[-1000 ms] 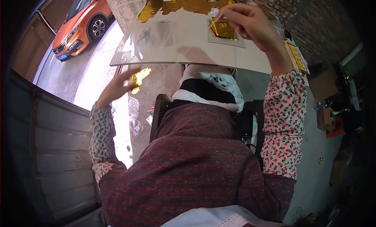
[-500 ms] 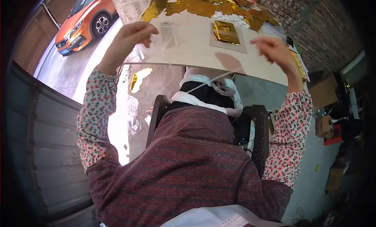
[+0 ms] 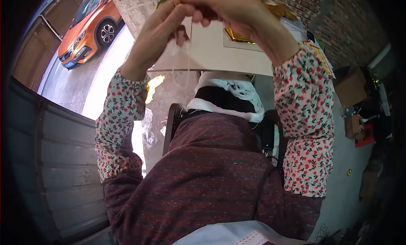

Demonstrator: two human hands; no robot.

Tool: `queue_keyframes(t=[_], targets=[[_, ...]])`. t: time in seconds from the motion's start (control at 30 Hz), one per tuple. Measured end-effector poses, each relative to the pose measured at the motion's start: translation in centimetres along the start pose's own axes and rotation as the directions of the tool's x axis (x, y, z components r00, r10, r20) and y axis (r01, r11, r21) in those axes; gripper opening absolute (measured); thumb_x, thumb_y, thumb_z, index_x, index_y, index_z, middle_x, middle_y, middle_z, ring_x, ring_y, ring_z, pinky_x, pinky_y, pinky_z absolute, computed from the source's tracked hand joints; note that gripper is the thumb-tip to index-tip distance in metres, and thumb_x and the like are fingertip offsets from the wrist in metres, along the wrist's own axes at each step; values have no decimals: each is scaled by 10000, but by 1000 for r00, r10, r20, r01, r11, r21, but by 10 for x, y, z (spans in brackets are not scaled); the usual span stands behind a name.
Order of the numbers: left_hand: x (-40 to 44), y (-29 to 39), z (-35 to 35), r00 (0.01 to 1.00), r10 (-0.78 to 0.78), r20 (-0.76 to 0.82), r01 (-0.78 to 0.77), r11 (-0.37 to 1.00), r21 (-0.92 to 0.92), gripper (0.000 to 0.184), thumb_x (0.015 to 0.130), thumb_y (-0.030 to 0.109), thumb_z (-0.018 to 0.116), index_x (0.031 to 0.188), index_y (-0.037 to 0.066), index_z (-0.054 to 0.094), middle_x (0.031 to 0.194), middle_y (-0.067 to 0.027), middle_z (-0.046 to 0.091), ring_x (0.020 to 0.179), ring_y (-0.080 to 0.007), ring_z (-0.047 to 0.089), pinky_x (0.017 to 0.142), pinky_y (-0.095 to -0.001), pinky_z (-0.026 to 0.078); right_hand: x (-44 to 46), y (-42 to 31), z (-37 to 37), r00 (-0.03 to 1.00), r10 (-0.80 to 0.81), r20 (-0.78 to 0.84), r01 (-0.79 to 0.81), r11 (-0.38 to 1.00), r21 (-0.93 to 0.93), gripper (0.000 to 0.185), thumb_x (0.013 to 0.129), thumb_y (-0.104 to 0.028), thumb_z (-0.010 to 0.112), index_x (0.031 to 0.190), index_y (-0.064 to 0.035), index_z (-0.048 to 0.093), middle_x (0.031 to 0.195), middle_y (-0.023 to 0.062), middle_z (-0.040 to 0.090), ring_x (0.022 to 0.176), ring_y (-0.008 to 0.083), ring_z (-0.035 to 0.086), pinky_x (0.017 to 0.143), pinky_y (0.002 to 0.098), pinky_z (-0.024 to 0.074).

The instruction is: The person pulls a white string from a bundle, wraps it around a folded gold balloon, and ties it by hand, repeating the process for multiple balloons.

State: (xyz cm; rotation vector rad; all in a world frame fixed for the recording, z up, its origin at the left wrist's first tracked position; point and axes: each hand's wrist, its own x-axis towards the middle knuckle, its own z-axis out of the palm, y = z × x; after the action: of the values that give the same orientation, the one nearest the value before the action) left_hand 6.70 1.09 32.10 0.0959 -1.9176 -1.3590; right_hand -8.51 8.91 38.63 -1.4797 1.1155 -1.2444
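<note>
My left hand (image 3: 163,31) and my right hand (image 3: 224,8) meet above the table at the top of the view. The left fingers are curled around a thin white string (image 3: 188,61), whose strands dangle below the hand past the table edge. My right fingers are bent together against the left fingertips, pinching at the same string; the exact grip is partly hidden. A skein of white string (image 3: 249,95) lies across my lap. Behind my right wrist a gold foil packet (image 3: 237,36) rests on a clear flat sheet, partly covered.
The pale table (image 3: 211,59) spans the front, with gold foil (image 3: 281,10) at its far right. Cardboard boxes (image 3: 349,91) stand on the floor at right. Gold scrap (image 3: 155,85) and clear plastic (image 3: 148,126) lie on the floor at left. An orange car (image 3: 86,31) is parked outside.
Both hands, wide apart before, have come together higher over the table. The string, earlier slanting from the lap towards the right, now hangs beneath the left hand.
</note>
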Motion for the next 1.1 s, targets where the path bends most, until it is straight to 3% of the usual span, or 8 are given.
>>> queue_keyframes(t=[0.1,0.43,0.67,0.73,0.8,0.87,0.97,1.1], targets=[[-22,-4,0,944,-182,273,220,969,-115,345,987,293,401,1036,-11,557,661,22,521,518,-8,408,517,-162,380,1,-1,-17,1000,-10,-23,13,994,113,161,933,-112,498,894,16,589,642,36,566,479,96,506,420,218,398],[-188,-47,-97,798,-540,-265,583,804,115,290,966,216,454,848,-23,567,612,44,456,522,-29,387,544,-192,375,-28,-6,-102,909,20,-417,-8,1000,29,191,934,-84,476,961,66,590,613,21,504,470,97,450,415,216,372],[-344,-55,-184,660,-662,-355,747,631,211,235,901,227,566,973,10,622,730,-42,615,610,-124,539,585,-239,439,-26,12,-66,982,28,-184,-84,949,-304,185,915,-136,544,986,23,607,600,12,539,450,91,486,413,217,394],[-386,-40,-201,615,-619,-489,566,-86,820,236,867,193,601,1031,24,615,872,-95,634,748,-208,584,680,-292,466,-26,16,-48,997,-24,-70,-7,911,-412,182,895,-164,564,929,2,631,614,17,552,496,85,527,441,212,423],[-397,-43,-211,728,-434,-531,250,-552,795,426,802,173,666,1193,48,552,1173,-179,563,1058,-320,547,870,-396,449,-30,26,-25,997,-51,54,71,862,-502,183,876,-185,574,873,-21,654,618,19,552,538,80,560,472,218,447],[-296,-27,-166,885,-251,-392,424,86,901,637,783,215,704,1323,25,426,1305,-183,483,1227,-274,458,955,-391,400,-39,30,6,987,-23,161,112,815,-569,173,871,-178,558,871,-31,649,648,65,575,567,117,589,517,269,468],[-167,-4,-56,942,-199,-270,280,909,309,815,894,634,305,1395,-8,288,1342,-203,439,1263,-271,409,1050,-381,289,-38,66,32,893,-285,349,447,666,-598,168,858,-165,566,901,-19,638,666,115,604,567,171,612,557,308,488],[-83,-39,32,897,-442,-9,400,819,-412,832,872,694,220,1240,-11,466,1106,-159,594,1034,-236,573,909,-363,431,-51,63,27,887,-268,375,457,618,-640,159,852,-147,581,930,-15,625,699,139,623,608,214,629,599,327,488]])
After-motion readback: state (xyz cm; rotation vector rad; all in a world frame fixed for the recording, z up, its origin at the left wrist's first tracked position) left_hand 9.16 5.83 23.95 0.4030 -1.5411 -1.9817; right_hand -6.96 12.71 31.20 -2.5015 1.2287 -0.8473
